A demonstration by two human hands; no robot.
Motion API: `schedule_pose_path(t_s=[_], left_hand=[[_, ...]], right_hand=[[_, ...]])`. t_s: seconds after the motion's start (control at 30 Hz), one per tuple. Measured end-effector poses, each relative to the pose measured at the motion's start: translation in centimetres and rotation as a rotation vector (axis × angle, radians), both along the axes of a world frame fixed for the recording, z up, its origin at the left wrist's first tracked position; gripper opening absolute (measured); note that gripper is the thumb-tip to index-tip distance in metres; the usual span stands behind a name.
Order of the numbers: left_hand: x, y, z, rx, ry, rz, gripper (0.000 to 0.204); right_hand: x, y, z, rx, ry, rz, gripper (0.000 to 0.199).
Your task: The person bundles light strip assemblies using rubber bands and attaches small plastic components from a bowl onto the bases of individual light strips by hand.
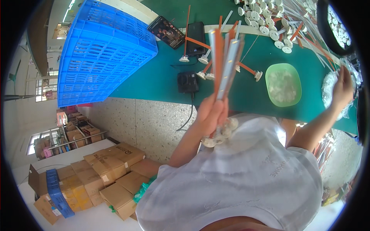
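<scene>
L hand (212, 114): fingers wrapped round strips (227, 61) just above white caps (219, 139), prob. so long ends are bunched twd 12 o'clock.
R hand (343, 89): seen at 3 o'clock fr. L; clear plastic bag (328, 85) adj.; fingers blurred, grip can't be told.
Green bowl (267, 81): set on worktop (154, 81), 2 o'clock, prob. for reach.
Capped pile (265, 17): heaped at 1 o'clock, prob. out of hands' way.

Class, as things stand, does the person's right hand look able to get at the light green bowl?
Probably yes: the right hand is at the clear plastic bag, and the light green bowl stands to its left, open-topped; only the bag's edge and flat green tabletop seem to lie between.
</scene>
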State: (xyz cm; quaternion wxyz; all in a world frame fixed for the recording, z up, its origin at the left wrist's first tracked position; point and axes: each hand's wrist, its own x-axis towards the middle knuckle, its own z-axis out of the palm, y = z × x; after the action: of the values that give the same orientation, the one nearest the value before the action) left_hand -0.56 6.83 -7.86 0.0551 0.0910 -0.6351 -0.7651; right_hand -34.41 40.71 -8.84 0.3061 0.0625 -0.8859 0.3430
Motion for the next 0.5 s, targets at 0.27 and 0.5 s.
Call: schedule_pose_path(t_s=[0.27,0.5], left_hand=[[2.5,-3.4,-1.6,0.191,0.084,0.262,0.031],[4.0,-4.5,-1.4,0.249,0.182,0.398,0.031]], right_hand=[[-6.9,16.0,-9.8,0.676,-0.736,-0.593,0.044],[-8.9,18.0,-11.9,0.713,-0.764,-0.54,0.038]])
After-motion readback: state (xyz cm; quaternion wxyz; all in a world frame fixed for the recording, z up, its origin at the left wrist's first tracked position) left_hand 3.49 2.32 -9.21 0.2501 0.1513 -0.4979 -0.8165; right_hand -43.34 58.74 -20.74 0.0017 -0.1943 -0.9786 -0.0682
